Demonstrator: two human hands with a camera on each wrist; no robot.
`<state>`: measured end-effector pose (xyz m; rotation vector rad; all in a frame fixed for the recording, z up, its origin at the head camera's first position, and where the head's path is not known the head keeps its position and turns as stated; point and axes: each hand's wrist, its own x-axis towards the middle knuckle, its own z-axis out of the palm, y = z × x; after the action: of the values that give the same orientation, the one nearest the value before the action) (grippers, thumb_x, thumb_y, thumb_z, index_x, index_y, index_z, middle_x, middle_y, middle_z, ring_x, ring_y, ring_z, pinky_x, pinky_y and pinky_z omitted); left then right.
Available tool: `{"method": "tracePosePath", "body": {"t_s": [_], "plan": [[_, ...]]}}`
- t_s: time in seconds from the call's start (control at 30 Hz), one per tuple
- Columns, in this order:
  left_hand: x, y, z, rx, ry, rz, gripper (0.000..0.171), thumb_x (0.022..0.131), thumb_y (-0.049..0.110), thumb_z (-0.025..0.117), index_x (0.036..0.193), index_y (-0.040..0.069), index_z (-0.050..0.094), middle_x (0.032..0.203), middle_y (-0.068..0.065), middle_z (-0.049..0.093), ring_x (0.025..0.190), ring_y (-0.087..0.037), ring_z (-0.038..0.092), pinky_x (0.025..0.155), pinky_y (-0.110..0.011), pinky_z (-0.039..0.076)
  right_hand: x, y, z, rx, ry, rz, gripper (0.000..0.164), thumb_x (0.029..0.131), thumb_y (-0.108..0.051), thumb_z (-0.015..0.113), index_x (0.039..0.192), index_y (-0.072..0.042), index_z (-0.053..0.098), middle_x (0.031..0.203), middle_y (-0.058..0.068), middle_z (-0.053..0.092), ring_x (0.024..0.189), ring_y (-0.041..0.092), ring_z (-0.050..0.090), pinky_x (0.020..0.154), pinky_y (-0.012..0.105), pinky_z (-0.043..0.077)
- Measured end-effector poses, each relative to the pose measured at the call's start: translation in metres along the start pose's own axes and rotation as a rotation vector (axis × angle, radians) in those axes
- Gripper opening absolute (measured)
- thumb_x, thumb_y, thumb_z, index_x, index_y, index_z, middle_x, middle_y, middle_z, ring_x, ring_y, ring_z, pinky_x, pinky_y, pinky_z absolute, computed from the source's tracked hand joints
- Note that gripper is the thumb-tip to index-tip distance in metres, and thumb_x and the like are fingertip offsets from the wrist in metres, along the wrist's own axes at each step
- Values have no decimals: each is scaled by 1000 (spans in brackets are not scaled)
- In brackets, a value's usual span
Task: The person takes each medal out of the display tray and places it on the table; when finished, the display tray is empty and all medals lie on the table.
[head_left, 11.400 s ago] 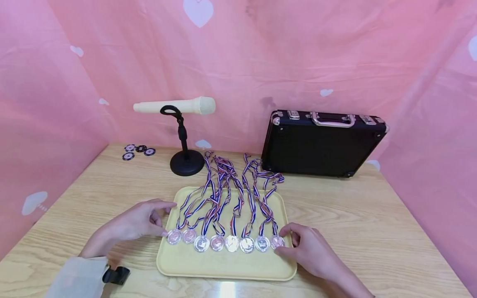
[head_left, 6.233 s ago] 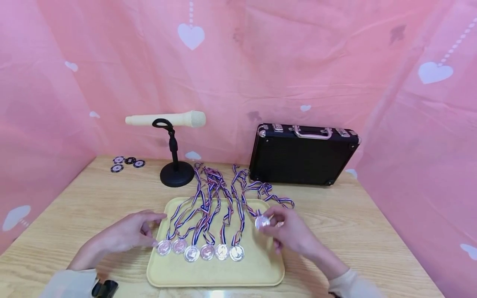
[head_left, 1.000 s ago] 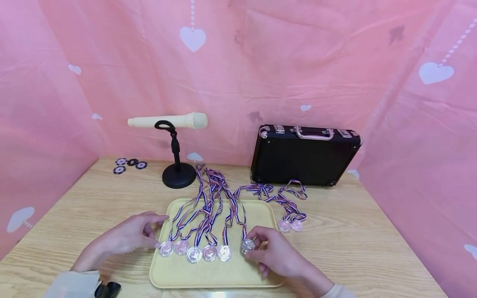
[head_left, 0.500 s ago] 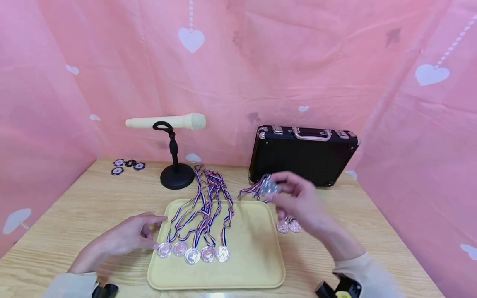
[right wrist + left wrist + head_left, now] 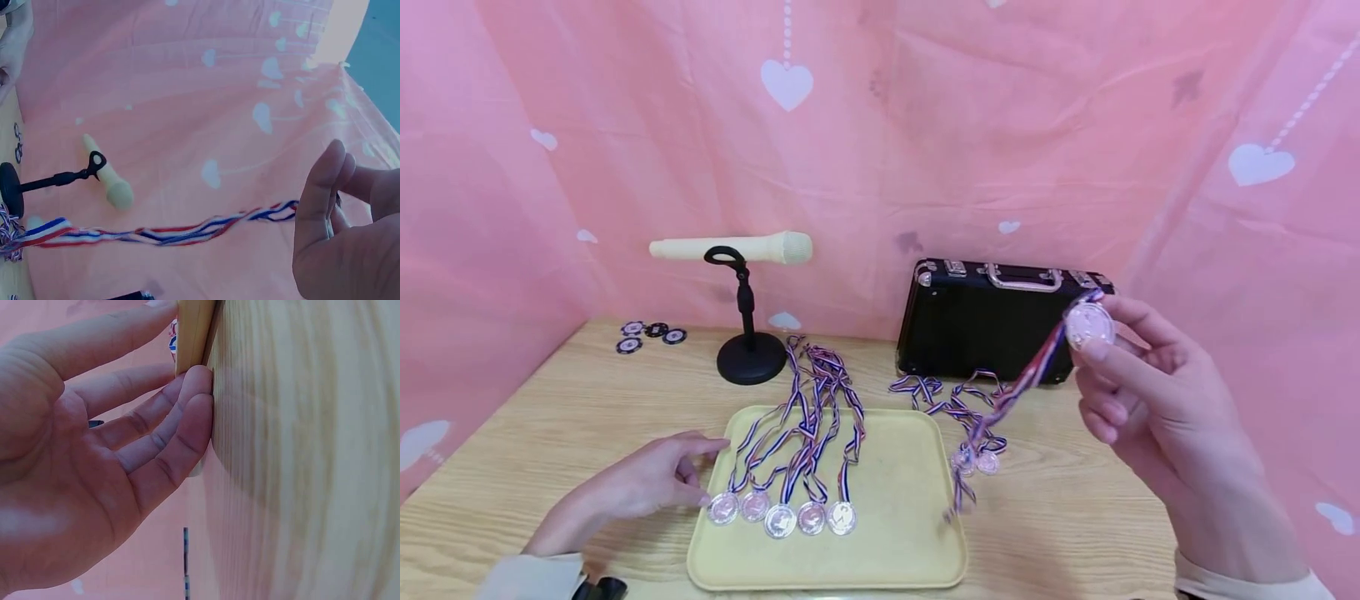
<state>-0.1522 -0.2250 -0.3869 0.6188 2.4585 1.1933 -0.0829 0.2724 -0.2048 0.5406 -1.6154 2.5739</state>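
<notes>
Medal (image 5: 1090,323) between thumb and fingers (image 5: 1140,317)
On my feed the right hand (image 5: 1183,417) pinches it, ribbon (image 5: 1032,367) hanging below; the left hand (image 5: 643,481), fingers relaxed, touches the tray (image 5: 898,546).

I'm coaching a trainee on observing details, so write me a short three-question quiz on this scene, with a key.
1. How many medals lie on the tray?
2. True or false: the white microphone lies flat on the table.
3. Fill in: the right grip holds up a ____ with a striped ribbon.

Key:
1. Five.
2. False; it sits up on the black stand.
3. Medal.
</notes>
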Motion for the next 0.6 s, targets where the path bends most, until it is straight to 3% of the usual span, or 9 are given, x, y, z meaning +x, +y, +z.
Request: {"method": "tracePosePath", "body": {"t_s": [0.1,0.17,0.33,0.4,0.5,0.6], "plan": [[-1,0,0,0,-7,-8,76,84,11,86,149,-9,52,128,-17,58,79,-7,60,64,-23,52,-2,-1,-15,10,24,43,40,107,13,39,129,-10,63,98,6,73,59,23,22,52,34,18],[-2,-2,-1,0,-10,-9,76,85,11,86,149,-9,52,127,-17,58,78,-7,60,63,-24,51,6,2,-24,-18,72,76,36,106,12,44,126,-10,65,94,5,73,59,23,24,49,32,25],[-3,-4,-1,-18,-6,-14,75,85,11,86,149,-9,52,132,-22,56,78,-8,60,62,-24,51,42,-1,-45,-76,242,99,27,101,11,59,116,-10,66,85,5,77,51,18,51,51,29,54],[-4,-5,-1,-25,-7,-21,76,85,11,86,150,-9,52,133,-22,56,79,-8,60,63,-24,52,52,-6,-52,-83,284,95,26,98,12,64,114,-9,65,85,7,78,52,18,60,51,30,56],[-3,-3,-1,-24,-9,-27,77,85,12,86,150,-8,51,133,-21,57,80,-9,60,64,-24,52,50,-5,-61,-131,318,114,30,97,9,68,118,-12,64,87,6,78,54,19,62,53,31,58],[-1,1,-3,-6,-14,-18,77,85,13,86,151,-7,51,129,-18,58,81,-9,60,65,-24,52,33,14,-73,-266,349,176,35,97,4,71,123,-18,62,88,0,76,58,16,64,57,30,59]]}}
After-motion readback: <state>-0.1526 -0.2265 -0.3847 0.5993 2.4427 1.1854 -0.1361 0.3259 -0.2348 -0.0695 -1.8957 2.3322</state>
